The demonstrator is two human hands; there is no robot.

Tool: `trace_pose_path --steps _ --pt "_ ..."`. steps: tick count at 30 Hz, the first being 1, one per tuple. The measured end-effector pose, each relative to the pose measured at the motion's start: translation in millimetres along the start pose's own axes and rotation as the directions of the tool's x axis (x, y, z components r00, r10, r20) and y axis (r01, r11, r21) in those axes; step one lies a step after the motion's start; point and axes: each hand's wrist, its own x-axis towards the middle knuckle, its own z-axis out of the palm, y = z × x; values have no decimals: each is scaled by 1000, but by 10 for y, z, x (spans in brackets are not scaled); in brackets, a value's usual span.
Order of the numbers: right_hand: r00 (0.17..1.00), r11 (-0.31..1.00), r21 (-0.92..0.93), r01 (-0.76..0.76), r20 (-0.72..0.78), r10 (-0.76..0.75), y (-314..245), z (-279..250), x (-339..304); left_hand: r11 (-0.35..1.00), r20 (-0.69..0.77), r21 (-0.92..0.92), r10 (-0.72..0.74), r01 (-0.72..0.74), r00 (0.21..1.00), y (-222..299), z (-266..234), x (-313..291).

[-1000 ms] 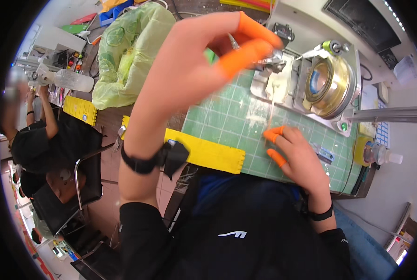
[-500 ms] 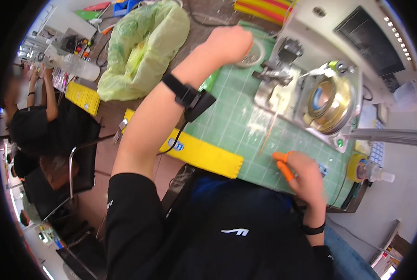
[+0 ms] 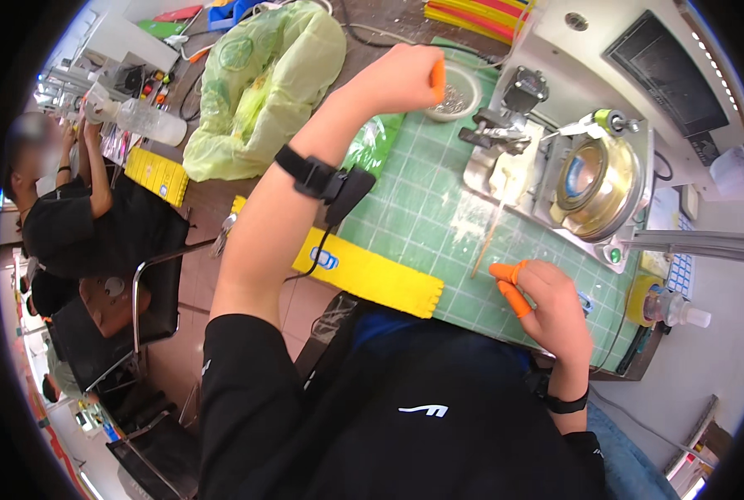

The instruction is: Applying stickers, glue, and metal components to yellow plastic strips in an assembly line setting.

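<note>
On the near part of the table (image 3: 389,17), the right hand (image 3: 555,308) is held low over the green mat (image 3: 405,208). Its orange-covered fingertips are curled close together; nothing is seen in this grip, though whether a tiny piece is pinched cannot be told.

A thin stick (image 3: 490,237) is noted just beside those fingertips, its far end at a cream pad (image 3: 509,177). If the hand were swung leftward, the stick could be knocked and the pad disturbed. Pale residue (image 3: 470,218) is marked on the mat; a small part dropped there could easily be missed.

To the left, a black cable (image 3: 317,258) is hung from the left wrist, across the view of a yellow strip (image 3: 380,271). It could be snagged if the arm were drawn back.

Farther out, the left hand (image 3: 409,79) is extended over a white bowl (image 3: 477,93) of small metallic pieces (image 3: 454,102). Its grip is hidden by the hand's back; opening and hold cannot be told. Should the rim be caught, the bowl could be tipped and its pieces scattered.
</note>
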Motion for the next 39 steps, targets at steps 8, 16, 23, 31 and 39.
trace_pose_path --steps 8,16,23,31,39 --pt "999 1000 6 -29 -29 30 74 0 -99 987 10 -156 -28 30 1000 -31 -102 -76" --pt "999 999 7 -40 -19 40 36 -23 -57 917 83 -324 -216 232 973 96 -105 12" --pt "998 999 0 -53 -44 53 82 -59 -114 856 63 -455 -243 244 968 115 -68 39" --pt "993 995 -20 -100 -63 99 156 -162 -161 835 99 -500 -206 227 974 59 -94 58" --pt "990 994 7 -111 -90 111 213 -195 -196 830 105 -493 -240 260 965 150 -128 81"
